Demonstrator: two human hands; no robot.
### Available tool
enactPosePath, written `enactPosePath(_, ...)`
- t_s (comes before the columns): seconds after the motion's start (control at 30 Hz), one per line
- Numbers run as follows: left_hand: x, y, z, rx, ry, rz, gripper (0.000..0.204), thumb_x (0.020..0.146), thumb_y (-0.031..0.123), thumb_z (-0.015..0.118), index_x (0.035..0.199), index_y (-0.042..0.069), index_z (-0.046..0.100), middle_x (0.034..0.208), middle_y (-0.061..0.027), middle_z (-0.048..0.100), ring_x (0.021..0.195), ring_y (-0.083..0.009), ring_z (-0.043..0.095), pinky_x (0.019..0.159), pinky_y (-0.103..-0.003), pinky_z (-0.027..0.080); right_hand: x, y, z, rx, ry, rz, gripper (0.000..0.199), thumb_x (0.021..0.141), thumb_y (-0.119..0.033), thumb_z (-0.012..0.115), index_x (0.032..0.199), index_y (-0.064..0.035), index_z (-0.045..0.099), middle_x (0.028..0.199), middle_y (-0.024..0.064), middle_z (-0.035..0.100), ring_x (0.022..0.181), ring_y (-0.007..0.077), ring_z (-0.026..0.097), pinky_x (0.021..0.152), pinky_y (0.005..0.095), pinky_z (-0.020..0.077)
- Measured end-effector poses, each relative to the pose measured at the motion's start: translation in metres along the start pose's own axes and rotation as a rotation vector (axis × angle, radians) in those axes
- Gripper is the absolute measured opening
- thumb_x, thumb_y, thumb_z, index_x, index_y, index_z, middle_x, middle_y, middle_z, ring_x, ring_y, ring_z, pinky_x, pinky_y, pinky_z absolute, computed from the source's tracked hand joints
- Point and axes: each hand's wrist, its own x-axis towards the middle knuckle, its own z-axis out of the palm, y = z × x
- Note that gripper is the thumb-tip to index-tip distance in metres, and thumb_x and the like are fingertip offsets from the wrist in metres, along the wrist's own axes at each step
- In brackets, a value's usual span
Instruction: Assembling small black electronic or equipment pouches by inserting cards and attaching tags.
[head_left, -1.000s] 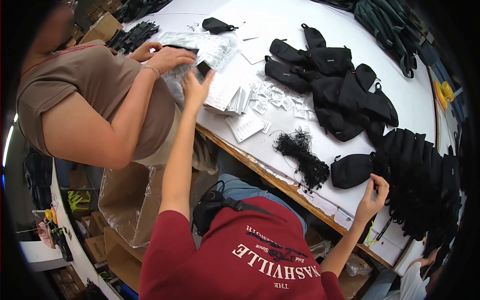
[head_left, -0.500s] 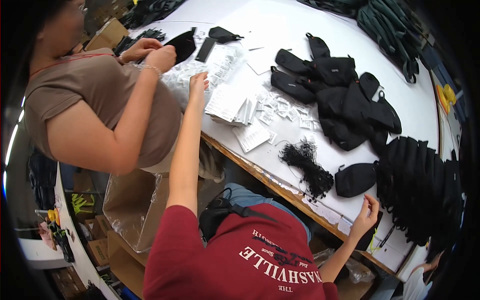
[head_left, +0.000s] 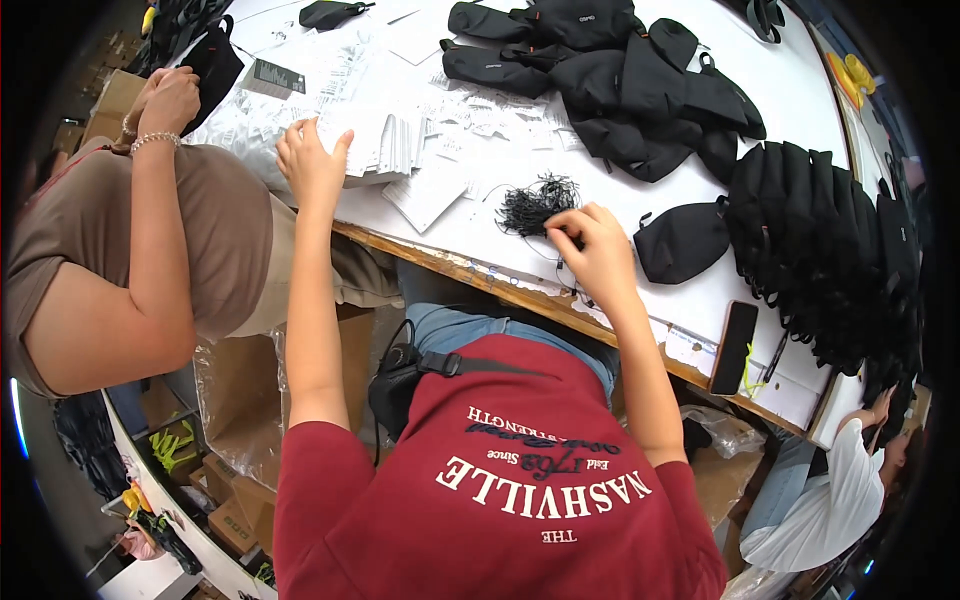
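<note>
Reaching across the table (head_left: pixel 640 215): left hand (head_left: pixel 312 165) open on paper tags (head_left: pixel 385 140), right hand (head_left: pixel 598 250) pinching black cords (head_left: pixel 535 203).

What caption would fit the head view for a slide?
Left hand rests on a stack of white tags while right hand picks at black strings.

Bright, even overhead light washes the white tabletop (head_left: pixel 700 215) with little shadow, while fisheye distortion bends its edge and black vignetting rings the sharp frame.
</note>
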Motion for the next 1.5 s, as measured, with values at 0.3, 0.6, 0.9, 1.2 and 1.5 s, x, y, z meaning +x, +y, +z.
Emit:
enactPosePath(0.3,0.010,0.014,-0.048,-0.205,-0.163,0.000,0.033,0.081,0.017,0.065,0.107,0.000,0.055,0.103,-0.0218,0.062,0.094,-0.0392,0.058,0.083,-0.044,0.045,0.083,0.003,0.088,-0.447,-0.203,-0.448,0.009,0.069,-0.009,0.067,0.076,-0.0036,0.063,0.084,0.0086,0.060,0.086,0.0266,0.057,0.076,0.0367,0.0466)
enactPosePath(0.6,-0.061,0.089,-0.112,-1.184,-0.434,-0.084,0.032,0.087,0.011,0.062,0.110,0.007,0.040,0.097,-0.0105,0.056,0.088,-0.0148,0.053,0.079,-0.029,0.044,0.072,-0.039,0.000,0.588,-0.326,0.065,0.010,0.089,-0.006,0.058,0.084,0.0010,0.053,0.076,0.0050,0.058,0.068,0.0112,0.055,0.063,0.0244,0.0430)
enactPosePath(0.9,-0.114,0.137,-0.102,-1.514,-0.379,0.021,0.012,0.084,0.001,0.066,0.094,-0.001,0.059,0.101,-0.0051,0.055,0.086,-0.0093,0.054,0.075,-0.024,0.046,0.016,-0.089,-0.033,0.544,0.134,-0.082,0.005,0.081,-0.004,0.068,0.083,-0.0033,0.063,0.057,-0.0028,0.050,0.051,0.0026,0.042,0.047,0.0184,0.0322)
enactPosePath(1.2,-0.125,0.149,-0.103,-1.201,-0.106,0.212,0.017,0.074,-0.006,0.071,0.088,0.000,0.066,0.079,-0.0073,0.062,0.074,-0.0138,0.059,0.064,-0.025,0.046,0.006,-0.085,-0.040,0.516,0.095,-0.068,0.005,0.081,-0.005,0.068,0.084,-0.0026,0.065,0.056,-0.0026,0.045,0.050,0.0028,0.039,0.045,0.0193,0.0295)
enactPosePath(1.5,-0.123,0.126,-0.097,-1.477,-0.494,0.269,0.021,0.093,0.015,0.057,0.089,-0.002,0.068,0.091,-0.0088,0.063,0.081,-0.0139,0.057,0.071,-0.025,0.046,0.003,-0.068,-0.041,0.666,-0.051,0.049,0.009,0.079,-0.007,0.071,0.084,-0.0030,0.065,0.059,-0.0013,0.054,0.053,0.0028,0.045,0.051,0.0198,0.0357)
